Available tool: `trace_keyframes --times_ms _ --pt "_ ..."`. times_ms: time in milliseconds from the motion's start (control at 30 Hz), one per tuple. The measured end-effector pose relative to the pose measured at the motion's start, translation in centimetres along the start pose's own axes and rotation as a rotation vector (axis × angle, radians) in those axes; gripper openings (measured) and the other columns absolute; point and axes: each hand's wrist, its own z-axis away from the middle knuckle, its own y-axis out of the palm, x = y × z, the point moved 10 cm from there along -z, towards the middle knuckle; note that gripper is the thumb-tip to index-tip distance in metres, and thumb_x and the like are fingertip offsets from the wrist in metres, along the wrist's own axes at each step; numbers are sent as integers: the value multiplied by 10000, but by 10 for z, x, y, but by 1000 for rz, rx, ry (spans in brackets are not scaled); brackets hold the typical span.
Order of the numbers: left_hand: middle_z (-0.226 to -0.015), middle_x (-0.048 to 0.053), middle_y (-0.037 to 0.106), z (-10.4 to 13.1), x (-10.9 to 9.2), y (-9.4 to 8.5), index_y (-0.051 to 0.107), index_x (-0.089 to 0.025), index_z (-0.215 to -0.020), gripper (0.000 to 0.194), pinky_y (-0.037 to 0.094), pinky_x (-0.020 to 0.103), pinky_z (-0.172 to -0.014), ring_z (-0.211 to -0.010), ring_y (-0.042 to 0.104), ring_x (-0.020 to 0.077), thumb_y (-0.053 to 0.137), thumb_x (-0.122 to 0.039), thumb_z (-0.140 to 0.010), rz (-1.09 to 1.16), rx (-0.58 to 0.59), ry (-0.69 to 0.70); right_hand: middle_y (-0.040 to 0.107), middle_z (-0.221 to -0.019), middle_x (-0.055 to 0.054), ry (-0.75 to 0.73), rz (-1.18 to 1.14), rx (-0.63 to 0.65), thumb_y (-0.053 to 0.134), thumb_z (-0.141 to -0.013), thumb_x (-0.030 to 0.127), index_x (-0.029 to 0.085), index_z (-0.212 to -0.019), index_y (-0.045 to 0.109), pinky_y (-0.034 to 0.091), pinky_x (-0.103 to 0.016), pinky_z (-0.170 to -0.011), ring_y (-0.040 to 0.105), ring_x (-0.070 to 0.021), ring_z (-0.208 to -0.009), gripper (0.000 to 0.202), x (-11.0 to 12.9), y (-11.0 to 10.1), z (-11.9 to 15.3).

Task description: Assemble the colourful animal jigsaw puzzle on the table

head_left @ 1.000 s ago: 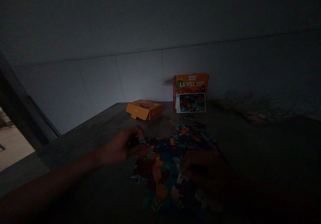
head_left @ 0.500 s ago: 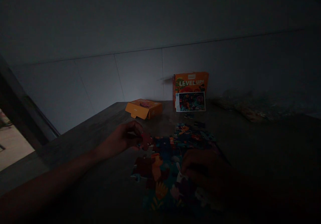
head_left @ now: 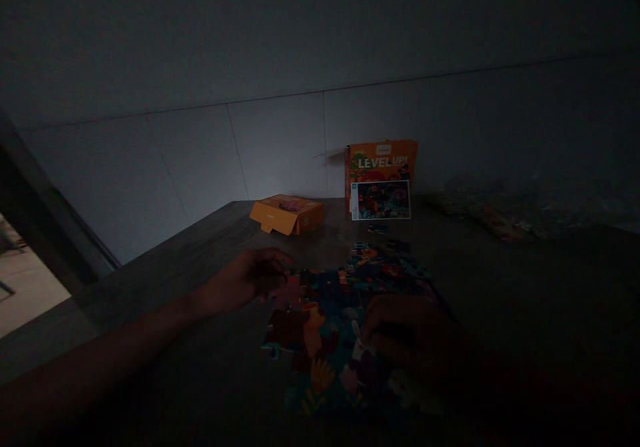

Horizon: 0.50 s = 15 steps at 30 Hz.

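On the table a partly joined jigsaw puzzle (head_left: 325, 327) lies flat, showing animals and plants in dark blue, orange and teal. My left hand (head_left: 257, 275) is at its upper left edge, fingers bent around a reddish puzzle piece (head_left: 287, 292). That piece lies against the neighbouring pieces; whether it is locked in is too dark to tell. My right hand (head_left: 405, 323) rests on the right part of the puzzle, its fingertips beside a white rabbit picture. Its thumb and forefinger are apart, and no loose piece shows between them.
Behind the puzzle stands an orange "LEVEL UP!" box (head_left: 385, 153) with a picture card (head_left: 383, 201) leaning on it. An orange open-flapped box (head_left: 287, 215) lies left of it. Loose pieces (head_left: 377, 229) sit near the card. Clear plastic bags (head_left: 500, 213) lie at the right by the wall.
The reddish piece, tilted in my left hand before, now lies flatter against the puzzle's upper left edge. My right hand has stayed in place.
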Motion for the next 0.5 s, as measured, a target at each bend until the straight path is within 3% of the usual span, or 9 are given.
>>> trace_keyframes --times_ms 167,333,500 --pt "-938 48 696 -1 -7 9 633 -160 -1011 170 538 261 -650 -792 651 161 565 -198 -860 -205 13 102 646 -775 -46 0 15 -16 509 -884 217 159 -807 652 433 -271 -652 585 -153 -700 173 2 -2 0" --pt "-1070 91 661 6 -31 9 665 -175 -1086 215 541 344 -812 -937 632 204 559 -209 -902 -533 -53 299 650 -788 -53 3 6 -6 504 -877 204 156 -808 653 440 -281 -661 582 -153 -701 172 0 0 0" --pt "-1168 89 635 16 -44 26 675 -241 -1174 277 498 411 -937 -1106 571 244 630 -249 -901 -569 131 471 645 -789 -47 -14 -3 -14 502 -881 208 158 -817 656 441 -274 -660 578 -143 -698 174 -1 1 0"
